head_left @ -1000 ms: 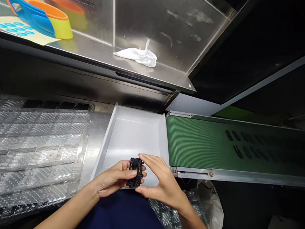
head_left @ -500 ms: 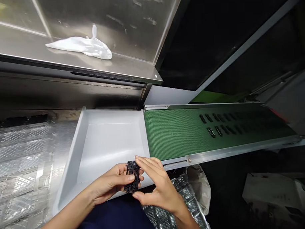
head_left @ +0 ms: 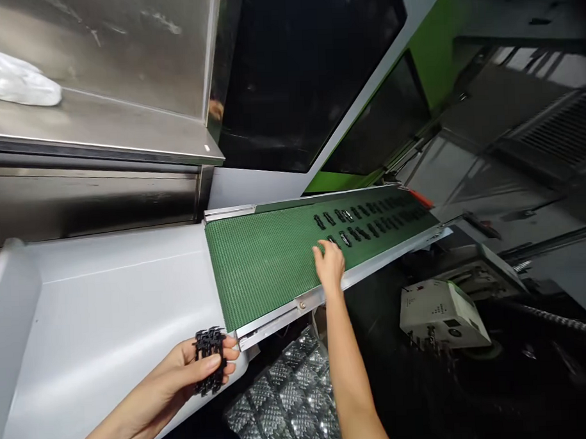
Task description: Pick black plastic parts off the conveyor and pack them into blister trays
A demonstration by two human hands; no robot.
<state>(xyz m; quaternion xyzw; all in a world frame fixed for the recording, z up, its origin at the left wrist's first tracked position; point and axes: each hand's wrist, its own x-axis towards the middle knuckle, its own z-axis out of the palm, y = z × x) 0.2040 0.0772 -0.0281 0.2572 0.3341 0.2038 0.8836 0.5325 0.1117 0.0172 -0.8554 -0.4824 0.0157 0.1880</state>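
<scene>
A bunch of small black plastic parts (head_left: 210,363) is gripped in my left hand (head_left: 178,374), thumb across the front and fingers behind. This hand is over the right front corner of the white tray. My right hand (head_left: 330,266) reaches over the near edge of the green conveyor belt, thumb and fingers slightly apart. Its fingertips are at the closest black plastic part (head_left: 332,240) of the near row; whether they touch it I cannot tell. More black parts (head_left: 345,239) lie in two rows along the belt, running away to the right.
The green belt (head_left: 260,265) meets the white tray (head_left: 85,316) on the left. Clear textured plastic trays (head_left: 289,399) are below the belt. A steel shelf (head_left: 126,123) with a white plastic bag (head_left: 14,79) stands behind. A pale machine box (head_left: 440,313) sits at right.
My right hand has left the bunch in my left hand and moved right to the belt. The view has swung right. My left hand still holds the bunch.
</scene>
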